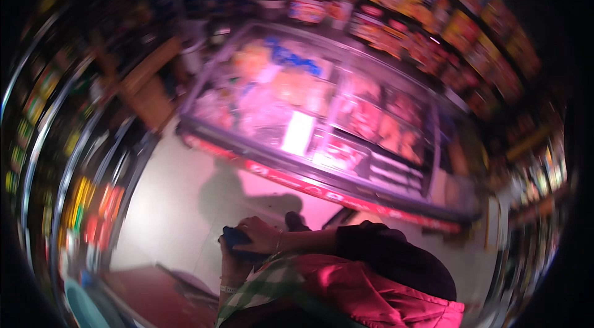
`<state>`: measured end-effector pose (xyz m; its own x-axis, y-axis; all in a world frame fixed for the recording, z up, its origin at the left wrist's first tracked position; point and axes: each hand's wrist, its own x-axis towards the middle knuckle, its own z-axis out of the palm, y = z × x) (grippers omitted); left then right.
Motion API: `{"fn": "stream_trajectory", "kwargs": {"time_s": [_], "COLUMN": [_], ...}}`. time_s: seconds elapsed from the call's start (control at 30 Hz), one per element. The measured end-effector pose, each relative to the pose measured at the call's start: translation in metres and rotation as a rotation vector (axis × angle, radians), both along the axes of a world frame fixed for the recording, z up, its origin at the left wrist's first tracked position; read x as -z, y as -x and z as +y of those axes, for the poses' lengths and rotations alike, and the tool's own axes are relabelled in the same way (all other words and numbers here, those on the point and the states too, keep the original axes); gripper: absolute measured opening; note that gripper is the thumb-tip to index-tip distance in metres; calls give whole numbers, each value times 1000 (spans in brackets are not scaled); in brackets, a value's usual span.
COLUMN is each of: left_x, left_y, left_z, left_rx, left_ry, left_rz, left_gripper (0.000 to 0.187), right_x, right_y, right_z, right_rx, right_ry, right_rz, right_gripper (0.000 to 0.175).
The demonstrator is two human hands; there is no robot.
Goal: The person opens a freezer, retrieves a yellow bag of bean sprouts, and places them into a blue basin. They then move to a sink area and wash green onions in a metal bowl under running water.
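Observation:
My right hand (258,234) lies over a small dark blue object (237,238), its arm reaching in from the right in a black sleeve. From below, my left hand (227,253) holds the same object, and a pale band circles that wrist. Blur hides what the blue thing is. Both hands are close to my body, above the pale floor, near a pink garment and a green-and-white checked cloth. Beyond them stands a pink-lit display chest (218,140) containing packaged food (297,84) and packs that look like meat (359,114).
A red strip (278,175) with writing runs along the chest's front edge. Stocked shelves (417,7) rise behind it, and metal-edged shelves (69,188) stand at left. A brown carton (153,96) is by the chest's left end; a reddish-brown panel (153,293) lies lower left.

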<state>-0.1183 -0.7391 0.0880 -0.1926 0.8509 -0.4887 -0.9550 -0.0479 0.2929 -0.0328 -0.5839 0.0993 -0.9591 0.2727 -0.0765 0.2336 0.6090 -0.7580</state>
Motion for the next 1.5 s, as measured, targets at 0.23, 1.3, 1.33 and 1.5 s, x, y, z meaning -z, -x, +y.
{"fn": "stream_trajectory", "kwargs": {"time_s": [0.23,1.3,1.33,1.5], "left_x": [37,19,21,8], "left_y": [-21,-168,-172,-203], "left_z": [49,126,122,115], "left_rx": [263,1220,1217,1164], "left_ry": [-57,127,76,33], "left_rz": [10,128,131,109], "left_gripper": [54,50,48,40], "right_x": [19,30,27,4], "right_y": [-66,-221,-225,-250], "right_z": [11,-76,-81,-98], "right_rx": [238,1286,1305,1431], "right_ry": [115,719,840,1142], "right_rz": [54,568,561,761], "right_gripper": [121,51,49,48]}}
